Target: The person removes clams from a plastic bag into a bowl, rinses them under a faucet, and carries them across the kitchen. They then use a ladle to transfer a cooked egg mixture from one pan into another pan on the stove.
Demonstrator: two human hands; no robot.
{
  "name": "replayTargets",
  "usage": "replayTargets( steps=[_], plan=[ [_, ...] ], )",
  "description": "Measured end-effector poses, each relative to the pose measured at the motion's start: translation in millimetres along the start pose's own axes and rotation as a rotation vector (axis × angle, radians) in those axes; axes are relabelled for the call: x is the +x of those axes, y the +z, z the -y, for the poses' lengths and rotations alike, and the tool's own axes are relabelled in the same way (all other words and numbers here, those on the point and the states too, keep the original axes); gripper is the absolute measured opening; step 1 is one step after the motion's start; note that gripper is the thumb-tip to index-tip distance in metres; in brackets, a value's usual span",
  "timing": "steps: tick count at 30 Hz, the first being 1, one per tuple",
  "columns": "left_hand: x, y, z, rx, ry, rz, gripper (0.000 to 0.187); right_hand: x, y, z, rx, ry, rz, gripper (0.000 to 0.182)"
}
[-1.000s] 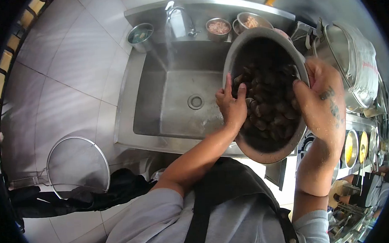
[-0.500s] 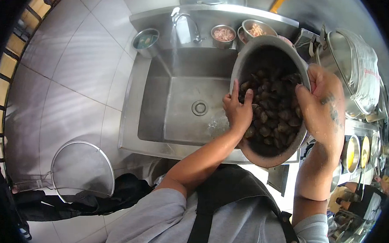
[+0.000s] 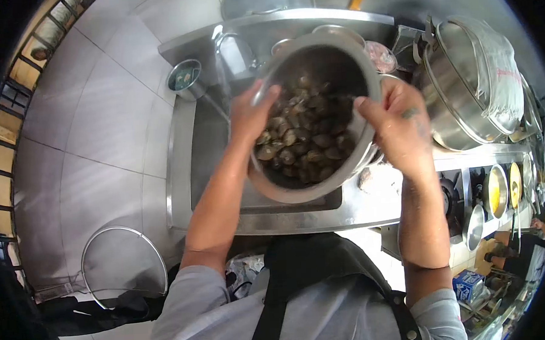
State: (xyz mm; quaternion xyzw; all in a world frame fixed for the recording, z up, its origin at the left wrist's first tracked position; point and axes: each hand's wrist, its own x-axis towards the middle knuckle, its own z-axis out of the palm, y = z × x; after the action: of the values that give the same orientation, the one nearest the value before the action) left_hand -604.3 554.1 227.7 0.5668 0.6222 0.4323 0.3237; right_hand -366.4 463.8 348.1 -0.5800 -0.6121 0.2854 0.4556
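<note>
A large grey metal pot (image 3: 270,191) is tilted so that its mouth faces me. Dark clams (image 3: 310,135) lie heaped inside it. On the left rim is my left hand (image 3: 250,113), fingers on the pot's wall; motion blurs it slightly. My right hand (image 3: 401,125) grips the opposite rim, its thumb lying over the edge. Held between both hands, the pot is over the sink (image 3: 207,145) and hides most of its basin. Behind the left hand, water runs from the tap (image 3: 219,41).
A metal container (image 3: 184,79) stands at the sink's back left corner. Pink meat (image 3: 380,57) shows behind the pot. To the right are large lidded pots (image 3: 458,95) and a stove with pans (image 3: 497,190). A round strainer (image 3: 124,261) is at lower left. Another person (image 3: 525,253) is at far right.
Both hands have carried the pot leftward over the sink, covering the drain. The clams have shifted inside it. My view has also moved, showing more of the counter at right.
</note>
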Motion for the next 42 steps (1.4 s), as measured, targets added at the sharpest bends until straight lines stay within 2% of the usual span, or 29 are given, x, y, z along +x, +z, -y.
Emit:
replayTargets(
  steps=[2,4,5,7,8,10,11,12,13,17,18,20,25,30,35,38,40,42],
  plan=[
    [13,-18,13,-0.013,0.045,-0.041,0.069,-5,21,-22,0.115,0.084,0.013,0.021],
    [25,-33,33,0.009,-0.093,-0.027,0.067,-12,45,-27,0.230,0.303,0.087,0.021],
    [36,-38,48,0.014,-0.085,-0.030,0.067,-11,62,-44,0.284,0.327,0.077,0.022],
    [56,-45,89,0.021,-0.219,-0.025,0.064,-8,112,-111,0.309,0.396,0.027,0.020],
    [66,-51,115,0.030,-0.215,-0.024,0.064,-5,136,-148,0.281,0.437,-0.017,0.019],
    [88,-59,152,0.162,-0.205,0.013,0.063,-9,170,-175,0.246,0.616,-0.071,0.017],
    [91,-62,149,0.167,-0.198,0.018,0.063,-11,196,-205,0.237,0.638,-0.074,0.019],
    [90,-67,144,0.141,-0.271,0.012,0.063,-11,220,-228,0.229,0.663,-0.077,0.021],
    [92,-72,144,0.117,-0.344,0.005,0.063,-7,233,-232,0.238,0.667,-0.082,0.021],
    [126,-96,189,0.088,-0.422,-0.040,0.064,23,286,-252,0.262,0.752,-0.051,0.027],
    [131,-100,197,0.098,-0.423,-0.037,0.064,31,293,-256,0.260,0.806,-0.017,0.031],
    [142,-107,215,0.056,-0.457,-0.028,0.052,43,306,-267,0.276,0.795,-0.008,0.033],
    [155,-105,238,-0.096,-0.481,-0.065,0.052,67,296,-241,0.434,0.867,0.021,0.038],
    [172,-95,264,-0.145,-0.520,-0.053,0.045,74,298,-256,0.505,0.850,0.053,0.037],
    [160,-76,271,-0.089,-0.668,-0.012,0.041,75,297,-269,0.497,0.931,0.071,0.035],
    [158,-63,331,-0.160,-0.757,-0.012,0.043,76,322,-315,0.425,0.948,0.117,0.031],
    [152,-56,373,-0.129,-0.785,0.005,0.044,77,340,-344,0.521,0.895,0.114,0.030],
    [143,-44,401,-0.150,-0.931,-0.153,0.040,81,347,-365,0.492,0.939,0.187,0.031]
  ],
)
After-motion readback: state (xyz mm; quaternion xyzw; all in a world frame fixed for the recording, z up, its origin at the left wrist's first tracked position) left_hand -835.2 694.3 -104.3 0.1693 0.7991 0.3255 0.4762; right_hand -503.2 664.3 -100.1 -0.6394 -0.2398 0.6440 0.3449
